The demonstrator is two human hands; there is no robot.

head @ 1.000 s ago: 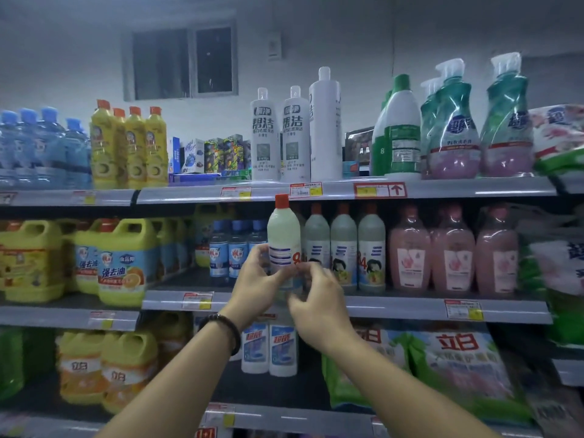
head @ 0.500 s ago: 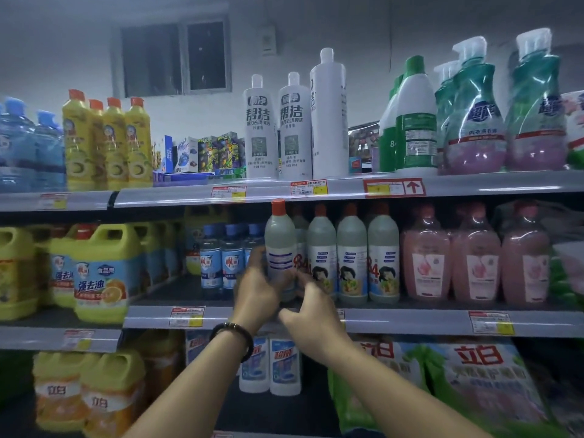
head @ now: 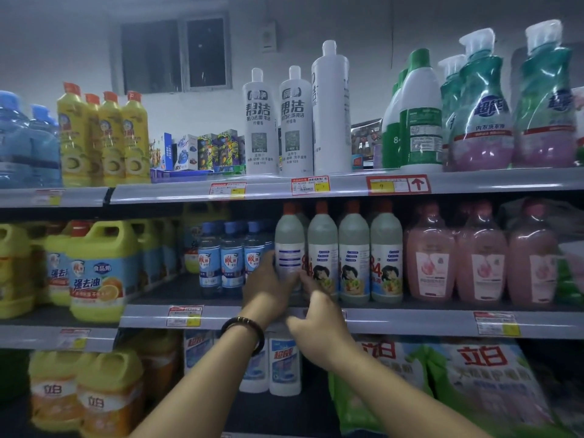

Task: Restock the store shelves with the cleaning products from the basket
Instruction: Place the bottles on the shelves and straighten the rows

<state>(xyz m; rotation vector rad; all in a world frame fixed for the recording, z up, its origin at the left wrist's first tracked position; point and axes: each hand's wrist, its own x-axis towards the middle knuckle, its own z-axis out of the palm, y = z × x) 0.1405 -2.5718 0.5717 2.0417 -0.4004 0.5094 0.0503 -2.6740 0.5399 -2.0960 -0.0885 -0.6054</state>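
Centre of the frame, middle shelf [head: 410, 320]: a grey bottle [head: 289, 245] with a red cap stands upright at the left end of a row [head: 354, 257] of three like it, just right of the blue bottles [head: 232, 260]. The left hand [head: 268, 287] is wrapped round its lower half. The right hand [head: 316, 316] reaches up from below with its fingertips at the bottle's lower right edge; whether it grips or only steadies cannot be told. The bottle's base is hidden behind the hands, so I cannot say it is set down.

This bottle looks almost placed. Its label shows plain lines while its neighbours show their fronts, so it may need turning. The basket is out of view, so what is left cannot be judged.
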